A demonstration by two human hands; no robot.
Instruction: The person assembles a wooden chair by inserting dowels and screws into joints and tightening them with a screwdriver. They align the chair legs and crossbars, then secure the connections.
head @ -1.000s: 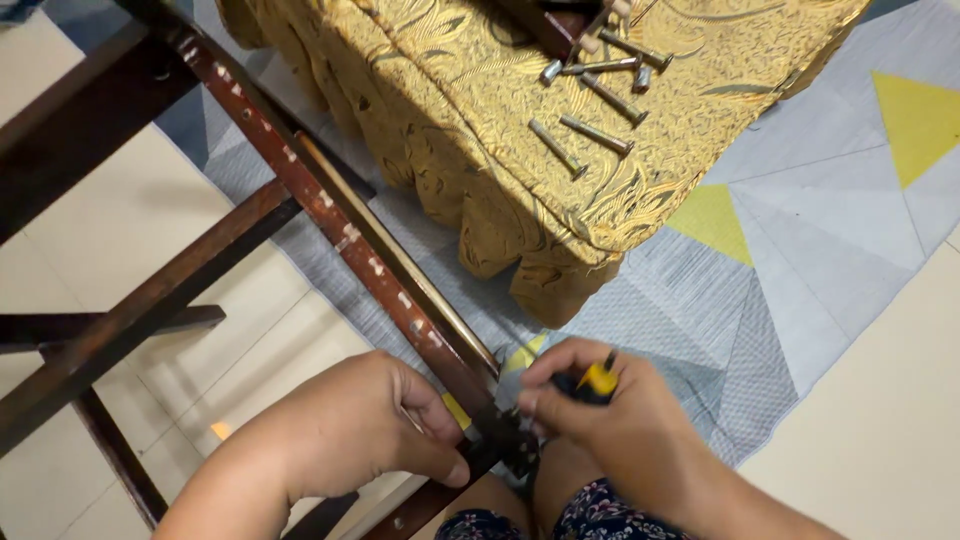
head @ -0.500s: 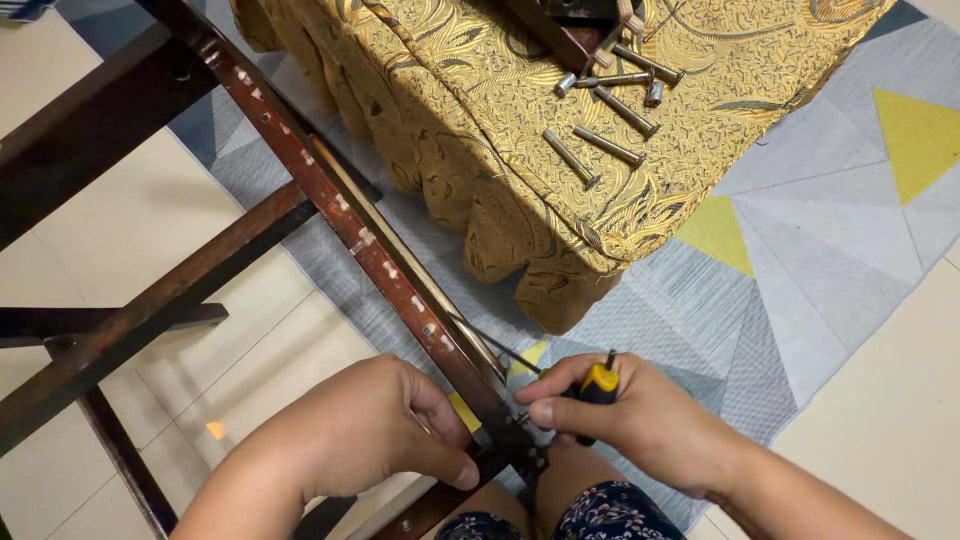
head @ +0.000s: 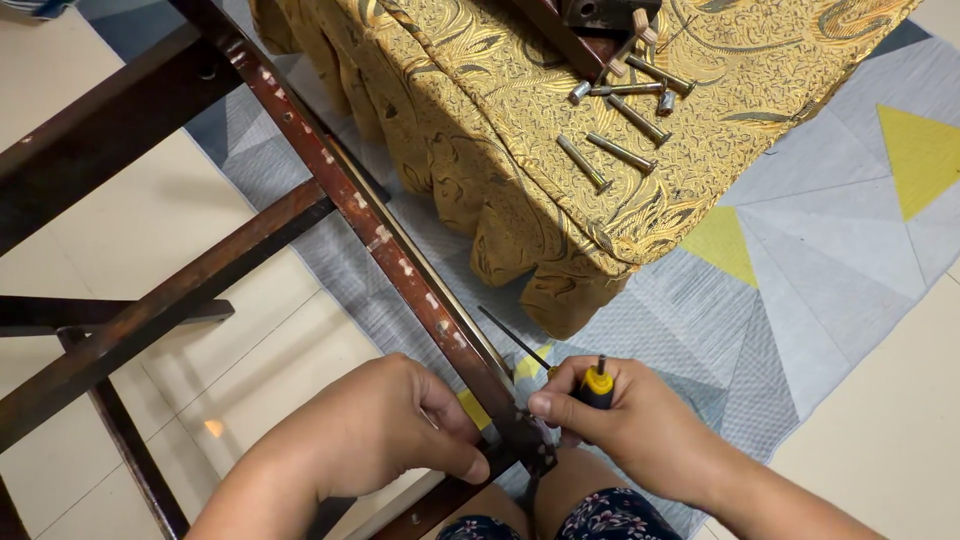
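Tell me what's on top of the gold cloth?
Several long metal bolts lie on the gold cloth, beside dark wooden pieces. Whatever is beneath the cloth is covered.

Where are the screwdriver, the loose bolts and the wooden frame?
screwdriver (head: pixel 597 384): head view, on its yellow-and-black handle.
loose bolts (head: pixel 622 153): head view, on one bolt's shank.
wooden frame (head: pixel 330 176): head view, on the long diagonal rail.

Bolts (head: pixel 620 150) lie on the draped cushion (head: pixel 480 130), right of the wooden frame (head: pixel 380 240), both on the rug (head: pixel 800 270).
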